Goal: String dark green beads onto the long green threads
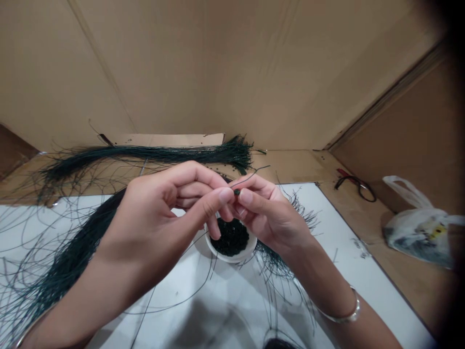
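Observation:
My left hand (170, 208) and my right hand (271, 211) meet over a small white bowl (232, 261), thumbs and fingertips nearly touching. Between the thumb tips shows a small dark green piece (237, 192), pinched by my right hand. A thin dark green strand (254, 173) sticks out above my right fingers; my left thumb and finger appear closed on its other part. Several similar dark green pieces (232, 237) fill the bowl. My fingers hide the exact join of strand and piece.
A long bundle of dark green strands (152, 152) lies along the cardboard at the back. More loose strands (80, 252) spread over the white board (174, 310) at left, others behind my right wrist. At right are a cable-like red and black item (358, 185) and a plastic bag (417, 232).

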`<state>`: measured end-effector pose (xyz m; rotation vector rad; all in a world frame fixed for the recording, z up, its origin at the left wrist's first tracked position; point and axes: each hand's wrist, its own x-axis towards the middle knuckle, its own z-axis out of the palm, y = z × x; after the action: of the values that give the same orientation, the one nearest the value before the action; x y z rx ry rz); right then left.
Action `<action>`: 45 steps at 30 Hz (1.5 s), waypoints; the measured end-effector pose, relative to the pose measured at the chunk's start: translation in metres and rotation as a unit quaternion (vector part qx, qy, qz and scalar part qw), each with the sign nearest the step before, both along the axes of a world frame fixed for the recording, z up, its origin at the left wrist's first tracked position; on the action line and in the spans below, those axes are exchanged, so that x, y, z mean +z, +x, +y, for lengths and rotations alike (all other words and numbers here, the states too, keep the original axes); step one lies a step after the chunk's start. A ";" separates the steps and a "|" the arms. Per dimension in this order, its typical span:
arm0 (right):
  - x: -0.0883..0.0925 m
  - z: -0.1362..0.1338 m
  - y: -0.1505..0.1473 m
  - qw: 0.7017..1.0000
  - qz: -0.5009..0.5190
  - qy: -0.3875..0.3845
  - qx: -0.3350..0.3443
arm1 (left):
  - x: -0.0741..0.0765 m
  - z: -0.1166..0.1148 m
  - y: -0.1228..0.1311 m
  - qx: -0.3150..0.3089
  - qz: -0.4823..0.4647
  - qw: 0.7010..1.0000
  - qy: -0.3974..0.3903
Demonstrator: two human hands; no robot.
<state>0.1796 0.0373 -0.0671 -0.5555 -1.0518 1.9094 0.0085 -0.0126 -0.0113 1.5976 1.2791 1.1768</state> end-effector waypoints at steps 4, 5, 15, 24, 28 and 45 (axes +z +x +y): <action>-0.001 0.000 0.000 1.000 -0.011 -0.001 -0.008 | -0.001 0.001 0.000 -0.003 0.002 1.000 0.000; 0.000 0.000 0.000 1.000 -0.013 -0.002 -0.010 | -0.001 0.001 0.000 -0.003 0.005 1.000 -0.001; 0.004 -0.001 0.000 1.000 0.000 0.019 -0.024 | -0.002 -0.001 -0.003 -0.003 0.021 1.000 0.018; 0.004 0.000 0.001 0.999 -0.004 0.041 -0.023 | -0.002 -0.001 -0.003 0.006 0.047 0.998 0.032; 0.006 -0.001 0.001 0.998 -0.023 0.050 -0.036 | -0.004 0.000 -0.004 0.005 0.050 0.998 0.048; 0.005 -0.015 -0.005 0.997 -0.009 -0.027 -0.068 | -0.011 0.000 -0.001 0.011 0.073 0.993 0.094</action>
<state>0.1750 0.0223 -0.0622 -0.6594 -0.9513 1.8199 0.0079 -0.0128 -0.0228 1.8397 1.3128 1.2451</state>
